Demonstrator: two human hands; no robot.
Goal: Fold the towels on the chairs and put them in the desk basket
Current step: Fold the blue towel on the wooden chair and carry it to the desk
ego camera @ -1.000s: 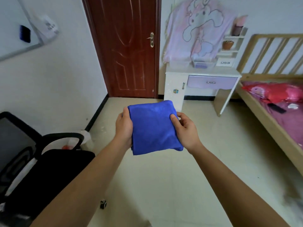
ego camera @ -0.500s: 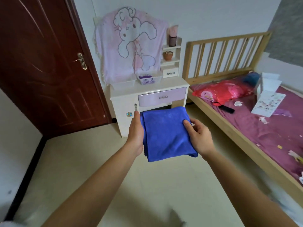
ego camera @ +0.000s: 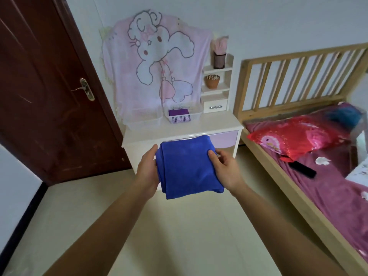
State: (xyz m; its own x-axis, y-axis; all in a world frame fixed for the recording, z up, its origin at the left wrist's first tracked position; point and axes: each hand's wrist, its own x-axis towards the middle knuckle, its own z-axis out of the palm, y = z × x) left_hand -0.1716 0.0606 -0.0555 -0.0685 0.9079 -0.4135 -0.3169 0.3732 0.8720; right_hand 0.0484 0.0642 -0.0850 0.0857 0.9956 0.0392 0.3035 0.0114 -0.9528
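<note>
Blue towel (ego camera: 189, 166), folded to a thick pad, is off every surface, held in the air between both hands. In this view it overlaps the front edge of the desk (ego camera: 179, 130) and part of the lilac drawer front below it.

Long axis runs away from the person, toward the desk, leaning a little left at the far end. Far end is a smooth rounded fold. Near end droops toward the floor (ego camera: 179, 226). Stacked layers show along the left side.

Left hand (ego camera: 147, 168): palm against the towel's left side, thumb lying by the far left corner, fingers hidden underneath. Right hand (ego camera: 227, 168): thumb pressed on top near the far right corner, fingers curled under the right side. Both have hold of the towel.

Desk top, white: a lilac mesh basket (ego camera: 182, 117) stands at the back, right of centre, with a purple towel (ego camera: 178, 112) inside. A clear basket (ego camera: 143, 118) stands just beside it, toward the back left corner. At the back right corner is a small shelf unit with a dark cup (ego camera: 219, 60) on top, a clay pot (ego camera: 212, 81) below, and a little drawer (ego camera: 215, 106) at the bottom.

A pink cartoon cloth (ego camera: 157, 66) hangs behind the desk. Dark red door (ego camera: 39, 86) to the left, closed. Wooden bed (ego camera: 298, 86) to the right, with a red pillow (ego camera: 298, 134) and a black object (ego camera: 302, 169) on a maroon sheet. Pale tile floor.
</note>
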